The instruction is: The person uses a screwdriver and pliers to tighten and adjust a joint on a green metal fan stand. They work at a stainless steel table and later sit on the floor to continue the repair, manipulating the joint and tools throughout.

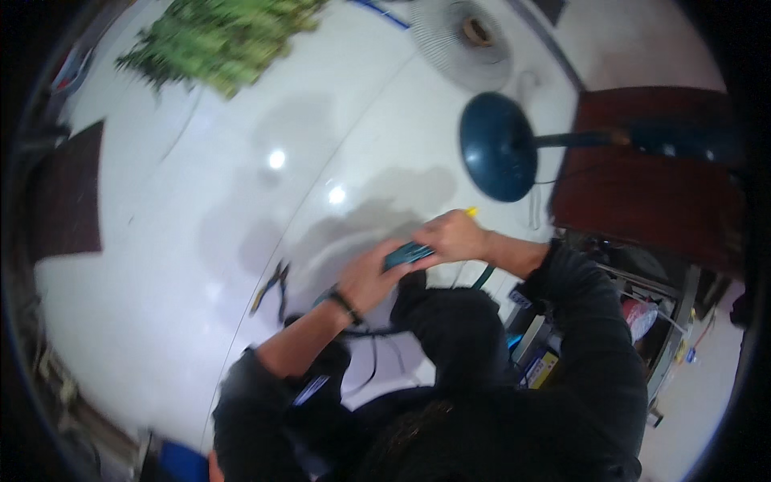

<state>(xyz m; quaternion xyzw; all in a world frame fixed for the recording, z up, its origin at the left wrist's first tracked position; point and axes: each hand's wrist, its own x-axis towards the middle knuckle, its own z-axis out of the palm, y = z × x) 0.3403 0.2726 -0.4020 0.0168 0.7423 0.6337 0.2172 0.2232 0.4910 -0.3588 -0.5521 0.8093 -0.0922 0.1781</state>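
Note:
My left hand [373, 277], with a dark band at its wrist, is closed around a small dark teal part [408, 255] above the floor. Over the same part's right side, my right hand [456, 237] is closed too. A yellow end [471, 212] of a slim tool pokes out past the right fist; the rest is hidden in the hand. Dark-handled pliers [273, 289] with yellow on the grips lie spread on the tiles, left of my left forearm. Farther off to the right is a teal round fan base [498, 147] with a pole.
A wire fan grille [466, 44] lies at the far right. Leafy green stalks [229, 40] are piled at the far left. A dark red panel [646, 173] is at the right, above an open drawer [671, 329] with clutter. Dark cable [373, 361] runs by my legs.

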